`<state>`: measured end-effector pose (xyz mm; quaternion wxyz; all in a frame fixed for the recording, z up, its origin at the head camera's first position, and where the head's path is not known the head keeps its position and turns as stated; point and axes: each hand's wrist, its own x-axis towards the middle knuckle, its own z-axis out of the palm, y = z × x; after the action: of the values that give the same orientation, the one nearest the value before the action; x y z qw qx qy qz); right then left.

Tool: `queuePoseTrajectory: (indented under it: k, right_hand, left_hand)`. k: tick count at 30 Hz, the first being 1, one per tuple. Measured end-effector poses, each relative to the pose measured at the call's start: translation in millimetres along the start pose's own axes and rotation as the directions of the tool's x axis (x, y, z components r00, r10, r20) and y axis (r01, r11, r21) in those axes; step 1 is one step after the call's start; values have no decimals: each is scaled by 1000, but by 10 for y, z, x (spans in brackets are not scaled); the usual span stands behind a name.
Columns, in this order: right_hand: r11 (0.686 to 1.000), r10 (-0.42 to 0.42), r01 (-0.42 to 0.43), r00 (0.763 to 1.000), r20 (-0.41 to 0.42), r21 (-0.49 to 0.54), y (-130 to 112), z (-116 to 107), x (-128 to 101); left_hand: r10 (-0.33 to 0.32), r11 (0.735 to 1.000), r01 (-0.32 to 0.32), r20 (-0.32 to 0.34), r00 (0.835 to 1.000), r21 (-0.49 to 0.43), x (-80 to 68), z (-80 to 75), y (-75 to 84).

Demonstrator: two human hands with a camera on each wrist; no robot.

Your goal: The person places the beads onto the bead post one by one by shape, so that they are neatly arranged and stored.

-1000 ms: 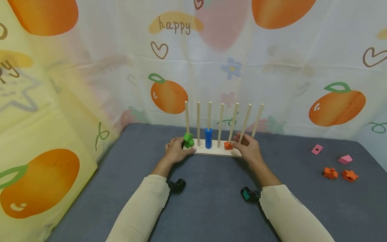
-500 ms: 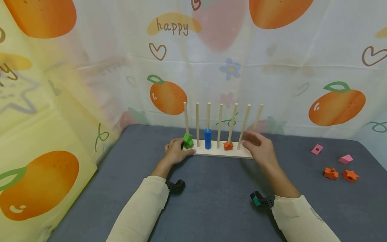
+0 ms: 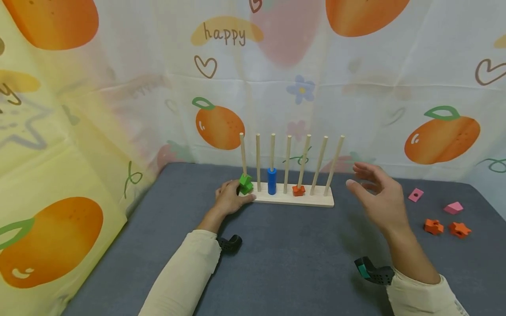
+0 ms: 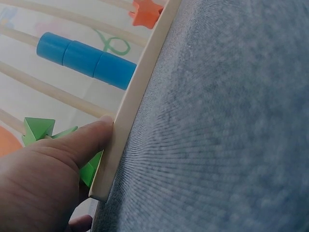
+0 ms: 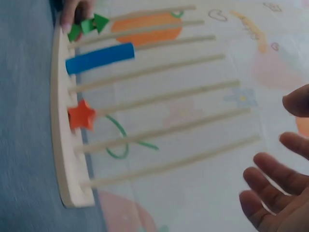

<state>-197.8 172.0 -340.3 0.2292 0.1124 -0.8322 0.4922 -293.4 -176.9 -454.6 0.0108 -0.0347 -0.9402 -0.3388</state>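
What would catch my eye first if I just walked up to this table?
Probably the wooden peg rack at the back of the grey table, carrying green pieces, a blue cylinder and an orange star. The left hand touches its end; the right hand hovers open beside it.

Wooden peg rack: flat pale base w/ seven upright dowels, on grey cloth. Green pieces sit at bottom of 1st peg from left, blue cylinder stack on 3rd, orange star on 5th.
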Motion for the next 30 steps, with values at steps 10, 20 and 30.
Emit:
queuePoseTrajectory:
  k: [10, 20, 30]
  right_hand:
    - [991, -127, 131, 985, -115, 34, 86, -385, -70]
    - [991, -76, 43, 961, -267, -127, 352, -732, -224]
    - [853, 352, -466, 847, -398, -236, 960, -949, -362]
  left_hand:
    - [0, 1000, 0, -13, 1000, 0, -7, -41, 29]
    - [5, 1000, -5, -7, 1000, -15, -8, 1, 6]
    - [-1, 1000, 1, -6, 1000, -16, -16, -3, 20]
